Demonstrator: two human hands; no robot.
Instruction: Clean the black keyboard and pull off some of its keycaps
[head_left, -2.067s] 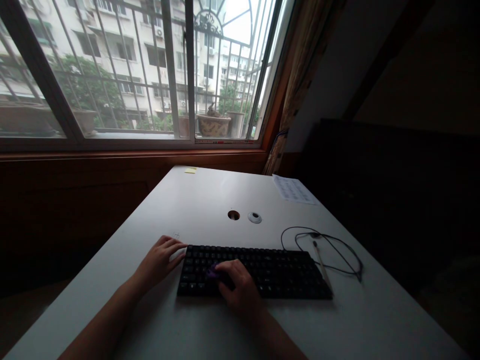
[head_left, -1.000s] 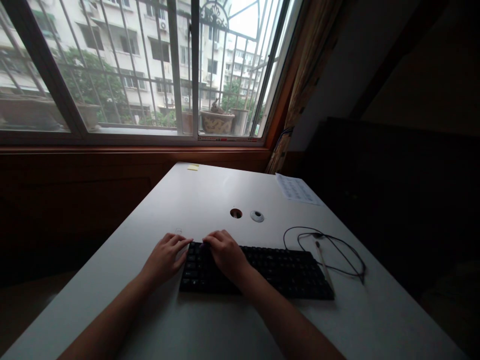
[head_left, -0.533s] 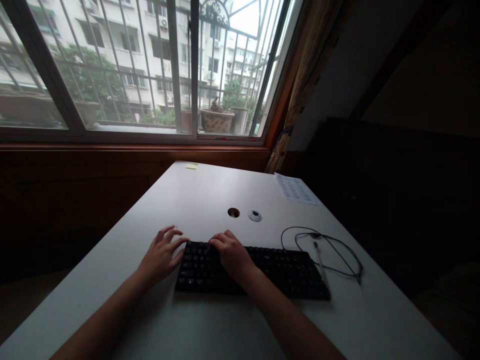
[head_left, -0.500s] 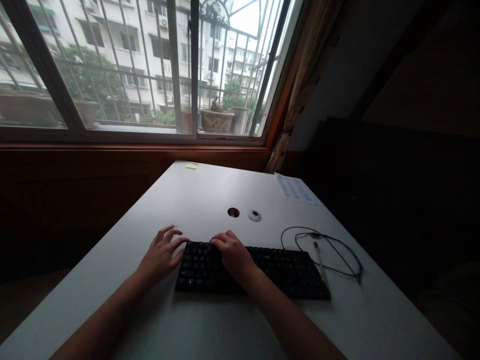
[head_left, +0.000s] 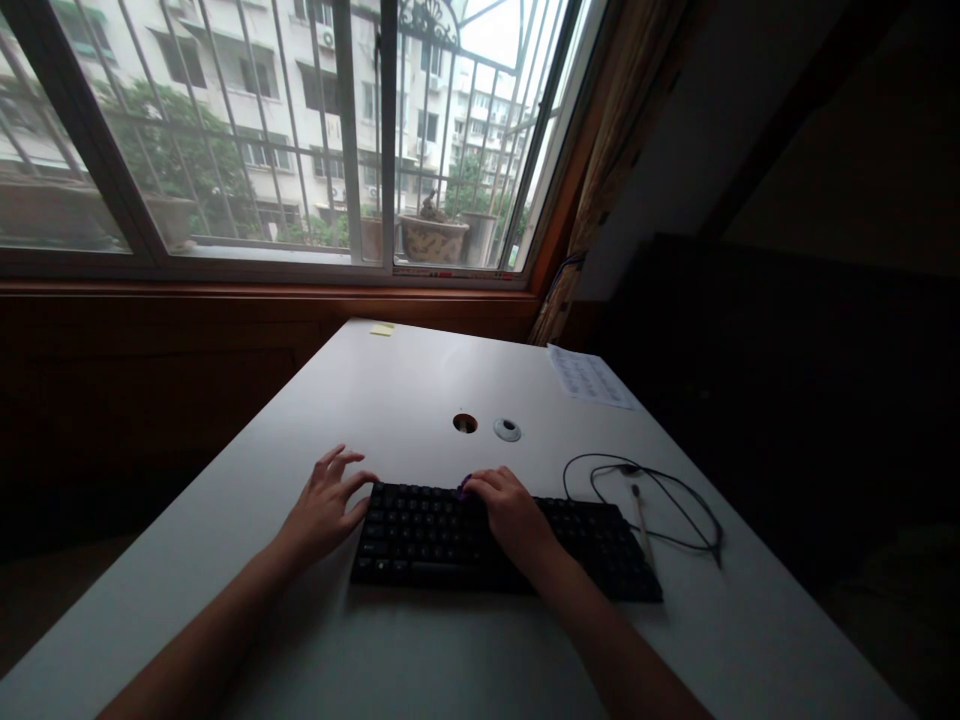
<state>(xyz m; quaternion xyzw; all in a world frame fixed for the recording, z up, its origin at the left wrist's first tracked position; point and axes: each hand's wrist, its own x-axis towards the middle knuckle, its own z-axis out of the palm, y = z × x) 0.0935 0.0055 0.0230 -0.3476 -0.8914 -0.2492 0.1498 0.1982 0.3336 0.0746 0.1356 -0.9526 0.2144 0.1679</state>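
Note:
A black keyboard lies on the white table. At its left end is my left hand, fingers spread, with the thumb and index finger touching the keyboard's left edge and upper corner. My right hand is over the middle of the keyboard, at its top row. Its fingers are closed on a small purple thing, mostly hidden by the fingers, so its kind cannot be made out. Right of the keyboard lies a thin pale stick with a dark tip, partly by the keyboard's edge.
A looped black cable lies at the right of the white table. Farther back are a round cable hole, its grey cover, a printed sheet and a yellow sticky note. A barred window is beyond.
My right hand has slid right along the keyboard's top row with the purple thing, uncovering keys on the left. My left hand stays at the keyboard's left end.

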